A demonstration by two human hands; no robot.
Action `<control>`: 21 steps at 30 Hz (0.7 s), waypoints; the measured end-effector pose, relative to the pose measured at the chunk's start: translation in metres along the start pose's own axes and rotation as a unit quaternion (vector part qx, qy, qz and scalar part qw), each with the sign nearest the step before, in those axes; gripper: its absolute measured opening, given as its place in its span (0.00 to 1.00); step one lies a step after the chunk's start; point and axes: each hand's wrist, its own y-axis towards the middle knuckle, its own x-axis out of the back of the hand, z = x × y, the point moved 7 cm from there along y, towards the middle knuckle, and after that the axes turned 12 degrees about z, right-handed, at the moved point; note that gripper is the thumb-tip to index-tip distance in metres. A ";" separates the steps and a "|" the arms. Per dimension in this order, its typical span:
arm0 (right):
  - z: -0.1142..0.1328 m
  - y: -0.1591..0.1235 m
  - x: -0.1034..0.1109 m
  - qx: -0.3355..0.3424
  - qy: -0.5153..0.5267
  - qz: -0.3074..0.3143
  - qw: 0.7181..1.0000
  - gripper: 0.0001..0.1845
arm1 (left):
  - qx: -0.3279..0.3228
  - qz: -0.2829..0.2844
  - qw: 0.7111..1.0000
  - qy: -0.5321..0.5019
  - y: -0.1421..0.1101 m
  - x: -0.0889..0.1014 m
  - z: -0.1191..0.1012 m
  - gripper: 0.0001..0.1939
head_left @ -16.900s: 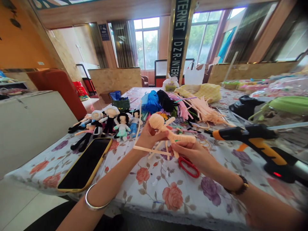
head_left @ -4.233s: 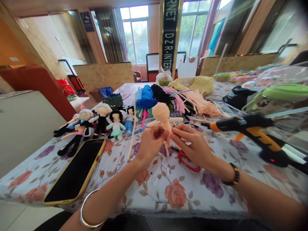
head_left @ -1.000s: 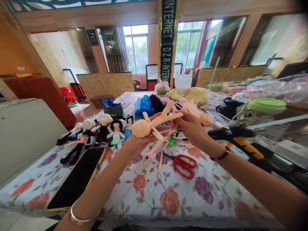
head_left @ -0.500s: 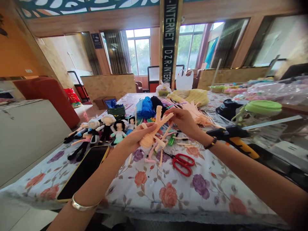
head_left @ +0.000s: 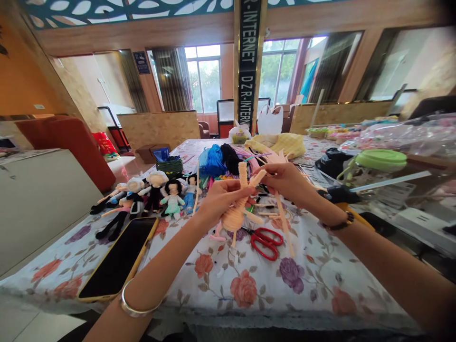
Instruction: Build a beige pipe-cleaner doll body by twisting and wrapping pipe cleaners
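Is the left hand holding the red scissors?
No, the red scissors lie on the floral tablecloth, while the left hand grips the peach doll figure.

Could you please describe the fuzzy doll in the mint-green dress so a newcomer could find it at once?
On the white floral tablecloth, find the large yellow-cased black phone. Just beyond its far right corner is a small, fuzzy, black-haired doll. Its mint-green dress sets it apart from the black-clothed doll and blue-trousered doll beside it.

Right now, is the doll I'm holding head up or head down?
Head down: the doll has its round head below the left hand, while two wrapped legs point up.
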 end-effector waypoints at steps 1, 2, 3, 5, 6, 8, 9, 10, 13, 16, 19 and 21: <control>0.000 -0.004 0.002 -0.005 -0.010 -0.001 1.000 0.07 | 0.000 -0.001 1.000 0.011 0.001 -0.003 0.002 0.12; 0.000 -0.007 0.004 -0.008 -0.021 -0.002 1.000 0.06 | -0.001 0.001 1.000 0.018 0.002 -0.006 0.003 0.13; 0.000 -0.011 0.005 -0.010 -0.032 -0.006 0.999 0.07 | -0.003 -0.001 1.000 0.022 0.003 -0.009 0.004 0.13; 0.000 -0.016 0.007 -0.014 -0.049 -0.019 0.999 0.07 | -0.013 -0.002 0.999 0.029 0.005 -0.012 0.006 0.14; -0.001 -0.019 0.008 -0.017 -0.052 -0.024 0.998 0.07 | -0.020 -0.003 0.999 0.037 0.006 -0.012 0.006 0.14; -0.007 -0.022 0.007 -0.030 -0.046 -0.024 0.998 0.07 | -0.031 0.000 0.997 0.065 0.008 -0.013 0.007 0.14; -0.011 -0.023 0.007 -0.039 -0.039 -0.019 0.998 0.08 | -0.034 0.002 0.996 0.081 0.010 -0.013 0.007 0.14; -0.016 -0.024 0.006 -0.046 -0.029 -0.013 0.998 0.09 | -0.036 0.001 0.995 0.095 0.011 -0.013 0.008 0.13; -0.027 -0.024 0.003 -0.040 0.005 0.011 0.999 0.10 | -0.037 -0.011 0.991 0.128 0.015 -0.009 0.009 0.13; -0.030 -0.024 0.001 -0.003 0.001 0.024 1.000 0.10 | -0.042 -0.008 0.989 0.142 0.019 -0.008 0.011 0.12; -0.030 -0.026 0.001 0.019 -0.011 0.010 1.000 0.09 | -0.046 0.003 0.991 0.129 0.022 -0.006 0.017 0.12; -0.030 -0.028 0.001 0.021 -0.019 -0.010 1.000 0.10 | -0.043 0.003 0.993 0.114 0.023 -0.005 0.021 0.12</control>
